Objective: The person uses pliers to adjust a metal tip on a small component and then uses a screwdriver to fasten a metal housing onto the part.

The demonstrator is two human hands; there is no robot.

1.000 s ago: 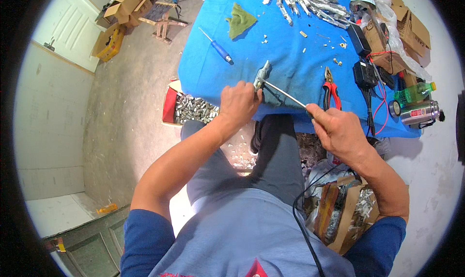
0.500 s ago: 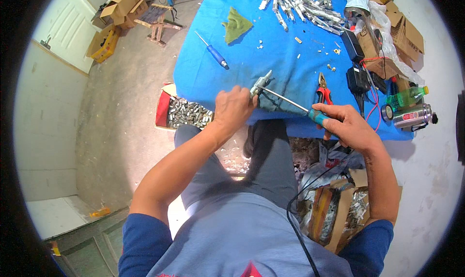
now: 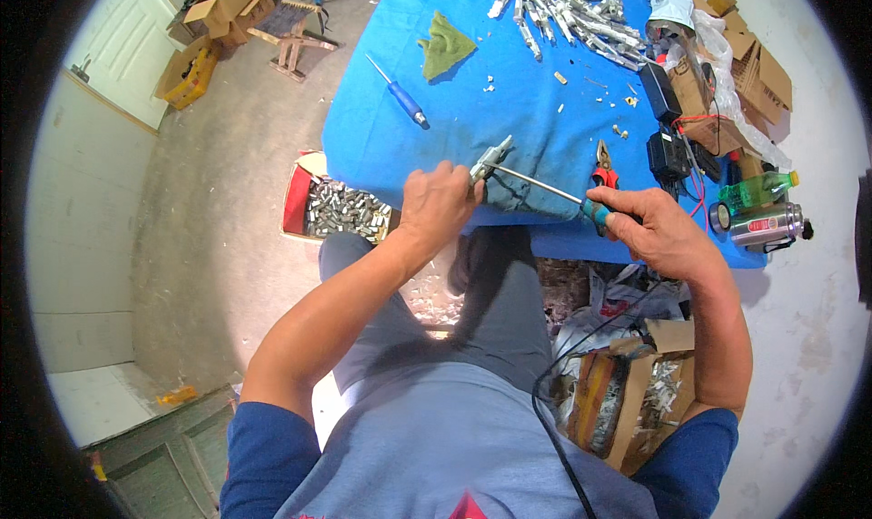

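My left hand is closed around the lower end of a slim silver-grey metal piece at the near edge of the blue-covered table. My right hand grips the teal handle of a screwdriver. Its shaft points left, and its tip touches or lies against the metal piece beside my left fingers; the exact contact is too small to see. Pliers with red handles lie just beyond my right hand, partly hidden by it. A blue-handled screwdriver rests farther left on the cloth.
A pile of silvery strips and green rags lie toward the back. Black adapters, a green bottle and a steel flask crowd the right side. Below the left edge sits a box of small metal pieces; a scrap carton stands lower right.
My right hand has shifted slightly up and right, with its wrist turned a little, and the screwdriver handle has moved with it. My left hand stays on the metal piece.
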